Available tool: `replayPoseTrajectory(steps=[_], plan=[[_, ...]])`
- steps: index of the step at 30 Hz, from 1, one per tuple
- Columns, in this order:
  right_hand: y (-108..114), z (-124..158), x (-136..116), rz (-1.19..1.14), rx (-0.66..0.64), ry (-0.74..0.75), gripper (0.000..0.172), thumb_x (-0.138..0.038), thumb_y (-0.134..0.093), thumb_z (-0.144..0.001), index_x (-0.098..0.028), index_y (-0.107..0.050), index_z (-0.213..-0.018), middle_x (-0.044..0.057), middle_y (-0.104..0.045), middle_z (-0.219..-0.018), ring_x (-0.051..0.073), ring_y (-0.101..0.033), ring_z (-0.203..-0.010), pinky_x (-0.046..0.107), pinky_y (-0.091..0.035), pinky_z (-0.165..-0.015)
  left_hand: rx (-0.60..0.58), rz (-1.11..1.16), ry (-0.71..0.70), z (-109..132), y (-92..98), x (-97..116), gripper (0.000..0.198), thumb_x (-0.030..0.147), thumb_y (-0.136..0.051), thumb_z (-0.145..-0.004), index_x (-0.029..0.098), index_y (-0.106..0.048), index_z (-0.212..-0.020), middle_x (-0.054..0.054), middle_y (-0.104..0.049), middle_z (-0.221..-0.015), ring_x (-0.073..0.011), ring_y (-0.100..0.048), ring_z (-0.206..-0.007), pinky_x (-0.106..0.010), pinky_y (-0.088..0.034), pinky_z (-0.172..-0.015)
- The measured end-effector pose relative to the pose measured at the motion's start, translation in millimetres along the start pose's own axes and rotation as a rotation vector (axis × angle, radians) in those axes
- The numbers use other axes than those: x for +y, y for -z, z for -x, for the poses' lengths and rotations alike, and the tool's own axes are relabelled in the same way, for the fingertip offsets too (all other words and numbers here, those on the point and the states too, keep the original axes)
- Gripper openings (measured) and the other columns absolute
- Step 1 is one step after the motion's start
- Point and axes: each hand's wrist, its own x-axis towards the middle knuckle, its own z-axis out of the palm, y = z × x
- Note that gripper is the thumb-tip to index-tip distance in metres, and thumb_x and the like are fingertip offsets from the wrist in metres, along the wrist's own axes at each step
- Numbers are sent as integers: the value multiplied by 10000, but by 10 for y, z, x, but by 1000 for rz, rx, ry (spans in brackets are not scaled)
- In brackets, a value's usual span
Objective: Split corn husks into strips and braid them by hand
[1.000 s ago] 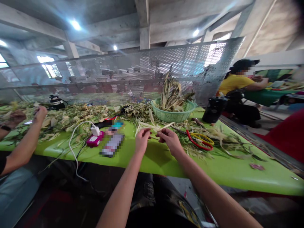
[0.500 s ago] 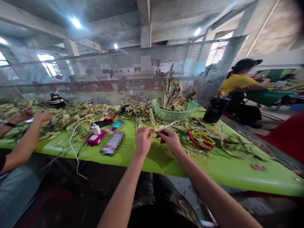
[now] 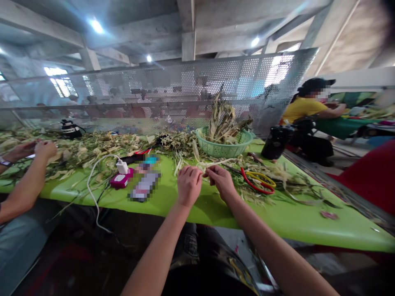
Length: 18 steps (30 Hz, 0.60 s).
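Where the left hand (image 3: 189,183) and right hand (image 3: 220,181) meet, closed fingers pinch a pale, papery strip (image 3: 205,165). Red-and-yellow loop-handled scissors (image 3: 247,181) lie nearby.

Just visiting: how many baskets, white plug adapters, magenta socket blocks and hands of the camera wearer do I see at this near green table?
Green plastic basket: 1
White plug adapter: 1
Magenta socket block: 1
Wearer's left hand and right hand: 2
Total: 5
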Motion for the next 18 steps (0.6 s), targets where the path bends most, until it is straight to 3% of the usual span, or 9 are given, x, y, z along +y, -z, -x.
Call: replayPoseTrajectory(steps=[5, 7, 13, 16, 18], plan=[[34, -21, 32, -14, 91, 52, 294, -441, -694, -711, -187, -566, -637, -56, -483, -478, 84, -381, -414, 224, -284, -408, -212, 94, -33, 29, -52, 7, 82, 194, -547, -883, 207, -628, -890, -49, -679, -915, -218, -569, -970, -353, -416, -842], [40, -21, 31, -7, 105, 72, 288, -432, -688, -726, -189, -557, -646, -52, -492, -493, 86, -391, -423, 220, -296, -413, -214, 170, 41, 18, -56, -15, 91, 227, -556, -885, 206, -640, -910, -51, -684, -908, -210, -581, -932, -340, -422, -817], [31, -6, 14, 181, 103, 69, 286, -457, -629, -783, -172, -619, -766, 18, -642, -657, 102, -460, -460, 220, -363, -425, -50, 338, 284, -67, 1, -10, 160, 294, -519, -903, 181, -628, -873, -56, -663, -864, -184, -563, -863, -302, -416, -804], [27, 25, -16, 238, 121, 80, 286, -453, -611, -785, -169, -638, -795, 12, -629, -646, 113, -468, -464, 228, -374, -429, -123, 435, 405, -114, 38, 88, 301, 414, -480, -912, 181, -614, -777, -38, -634, -779, -162, -557, -767, -268, -403, -711], [29, 56, -50, 304, 130, 127, 261, -422, -601, -786, -169, -654, -825, 10, -628, -653, 126, -489, -490, 236, -387, -455, -243, 465, 482, -144, 63, 177, 411, 515, -454, -898, 187, -582, -686, -11, -582, -656, -143, -521, -645, -255, -364, -617]])
